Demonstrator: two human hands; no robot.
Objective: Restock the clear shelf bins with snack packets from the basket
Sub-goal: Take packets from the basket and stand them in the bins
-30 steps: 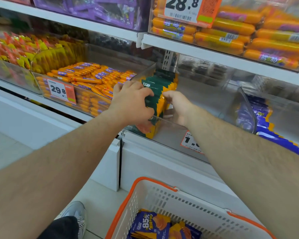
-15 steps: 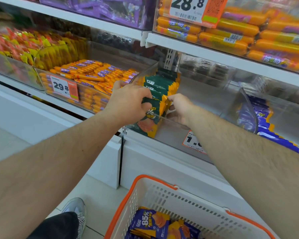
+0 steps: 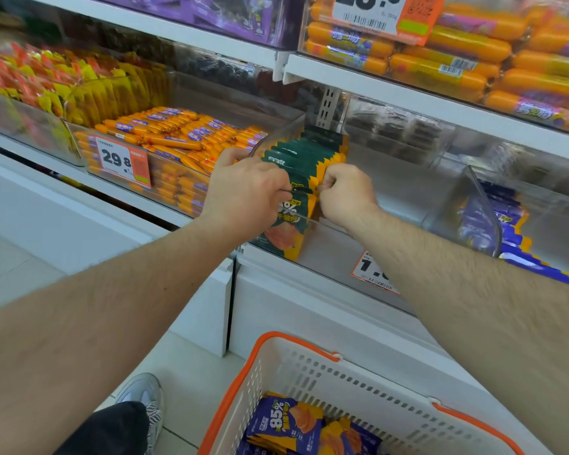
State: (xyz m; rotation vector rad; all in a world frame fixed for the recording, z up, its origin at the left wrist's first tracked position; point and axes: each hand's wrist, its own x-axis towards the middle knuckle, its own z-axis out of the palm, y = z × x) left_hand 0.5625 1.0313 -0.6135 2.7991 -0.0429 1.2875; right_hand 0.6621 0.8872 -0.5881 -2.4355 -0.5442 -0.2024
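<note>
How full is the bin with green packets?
Partly full: green packets stand in one row at the left of the bin; its right side shows bare floor.

Clear bin (image 3: 408,205): left end packed, right stretch bare.
Row of green packets (image 3: 306,156) jammed against left wall, both hands at front of row – left hand (image 3: 243,192), right hand (image 3: 347,192). Bare floor to right, as far as curved divider (image 3: 473,211); blue packets (image 3: 513,231) beyond. Upper shelf (image 3: 408,93) overhangs, entry from front above low front lip. Sausage bin (image 3: 165,159) walls off left side. Basket (image 3: 358,389) open-topped below.
</note>
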